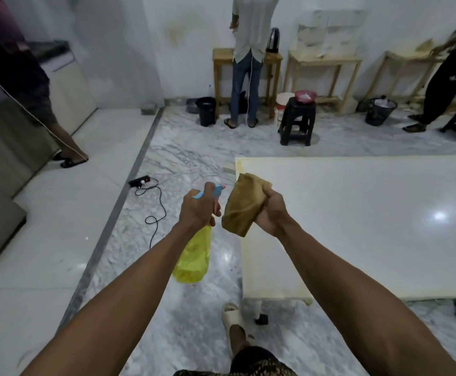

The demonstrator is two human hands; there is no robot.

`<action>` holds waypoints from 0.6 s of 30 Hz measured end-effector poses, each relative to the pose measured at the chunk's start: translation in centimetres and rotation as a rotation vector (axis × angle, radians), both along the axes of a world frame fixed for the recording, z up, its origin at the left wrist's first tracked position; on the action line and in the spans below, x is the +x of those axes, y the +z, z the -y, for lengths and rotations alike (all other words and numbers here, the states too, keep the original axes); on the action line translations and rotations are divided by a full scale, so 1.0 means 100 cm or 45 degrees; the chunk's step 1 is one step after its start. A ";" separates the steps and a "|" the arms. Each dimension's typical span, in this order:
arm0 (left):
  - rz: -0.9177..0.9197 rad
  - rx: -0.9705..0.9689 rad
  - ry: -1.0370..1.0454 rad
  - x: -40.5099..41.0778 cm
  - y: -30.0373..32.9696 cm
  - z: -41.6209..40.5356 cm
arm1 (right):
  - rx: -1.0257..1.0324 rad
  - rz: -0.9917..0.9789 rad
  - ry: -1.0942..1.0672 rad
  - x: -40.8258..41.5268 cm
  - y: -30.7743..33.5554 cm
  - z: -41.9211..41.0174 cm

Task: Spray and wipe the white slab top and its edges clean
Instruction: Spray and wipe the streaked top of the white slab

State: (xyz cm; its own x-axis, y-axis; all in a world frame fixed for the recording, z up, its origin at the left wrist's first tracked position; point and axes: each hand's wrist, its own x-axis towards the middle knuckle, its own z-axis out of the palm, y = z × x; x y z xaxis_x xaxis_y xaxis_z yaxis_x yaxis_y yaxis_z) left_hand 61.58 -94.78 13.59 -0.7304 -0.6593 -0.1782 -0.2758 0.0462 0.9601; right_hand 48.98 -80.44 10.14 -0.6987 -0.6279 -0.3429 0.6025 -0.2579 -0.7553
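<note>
Fingers (212, 189) of your left hand (198, 210) are wrapped round the neck of the yellow spray bottle (194, 256), one finger lying up by the blue and pink spray head, while your right hand (271, 210) is clenched on the bunched brown cloth (244, 203). Both are raised in the air just off the near-left corner of the white slab (370, 226) — the bottle hangs over the marble floor (188, 156) beside the slab's left edge, and the cloth sits above that same edge without touching it. Judging from this, you are at the spraying stage or between passes: no wet film or droplets can be made out on the glossy top, so how much is wiped cannot be told. Yellowish staining shows along the left and far edges and at the far-left corner, so the edges look to be left to do. Further out — a black power strip (140, 182) with its cable lies on the floor, and a black stool (297, 120) stands near the wooden tables by the wall.
</note>
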 end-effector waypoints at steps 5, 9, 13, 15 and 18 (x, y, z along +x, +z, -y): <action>0.053 -0.070 0.064 0.000 0.006 0.017 | -0.033 0.022 0.085 -0.001 0.017 0.029; 0.191 -0.203 0.070 -0.003 0.009 0.031 | -0.065 0.057 0.136 -0.003 0.027 0.049; 0.243 -0.181 0.097 -0.009 0.009 0.049 | -0.049 0.061 0.104 -0.009 0.029 0.065; 0.233 -0.135 0.119 -0.013 0.006 0.055 | -0.021 0.059 0.059 -0.014 0.023 0.073; 0.242 -0.063 0.158 -0.024 -0.003 0.063 | 0.025 0.045 0.010 -0.023 0.004 0.083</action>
State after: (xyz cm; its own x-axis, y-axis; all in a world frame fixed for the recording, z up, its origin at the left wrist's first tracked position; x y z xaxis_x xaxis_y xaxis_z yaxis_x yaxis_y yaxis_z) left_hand 59.16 -101.06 13.28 -0.5997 -0.7532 -0.2702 -0.4579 0.0461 0.8878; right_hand 46.65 -88.73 10.52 -0.6808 -0.6263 -0.3799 0.6311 -0.2382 -0.7382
